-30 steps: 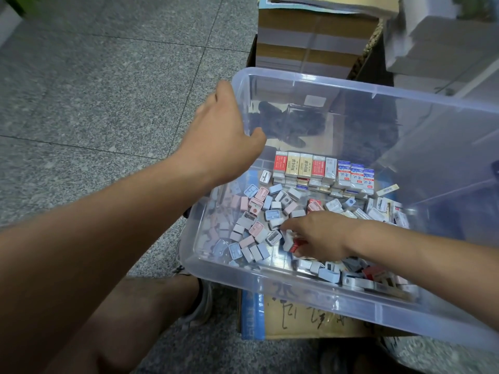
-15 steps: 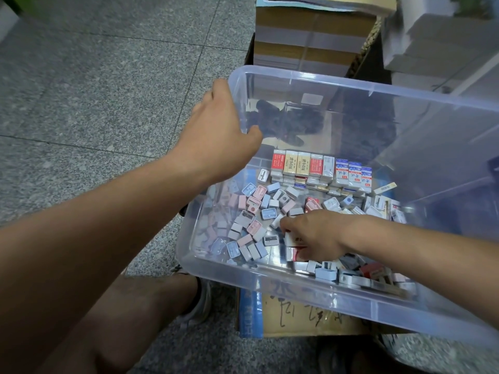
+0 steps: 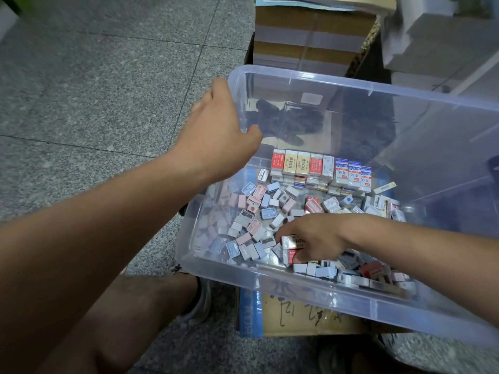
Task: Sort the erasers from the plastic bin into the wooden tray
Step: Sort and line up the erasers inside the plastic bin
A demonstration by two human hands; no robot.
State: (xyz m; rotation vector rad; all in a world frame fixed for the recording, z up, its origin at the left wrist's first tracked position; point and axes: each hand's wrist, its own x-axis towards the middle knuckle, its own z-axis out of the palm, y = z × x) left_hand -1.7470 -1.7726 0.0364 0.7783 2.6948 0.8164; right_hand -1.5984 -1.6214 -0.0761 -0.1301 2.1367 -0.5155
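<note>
The eraser [image 3: 292, 242] being picked lies in the lower middle of the frame, low in the plastic bin [image 3: 270, 290] near its front wall. It is a small block in a pale printed sleeve, with a red-edged one just under it. The right hand [image 3: 317, 238] reaches in from the right and its fingertips pinch the block at the end, probably to lift it out of the jumble without dragging its neighbours along. Around it lies a loose litter of small pastel pieces [image 3: 253, 209] in pink, blue and grey. Several have slots or holes and look more like sharpeners than erasers, which would explain the careful picking. Toward the back of the bin a row of wrapped erasers [image 3: 318, 167] stands on edge, red, cream and blue-and-white, packed side by side above a second layer. The left hand [image 3: 216, 136], left of centre, grips the bin's left rim, thumb inside the wall and fingers outside. I judge that it steadies or tilts the bin so the contents slide within reach. The bin rests on a cardboard box [image 3: 297, 317] with handwriting on it. Stacked cartons [image 3: 305, 36] stand at the upper middle, and grey speckled floor [image 3: 94, 90] fills the left. The wooden tray is nowhere in view.
</note>
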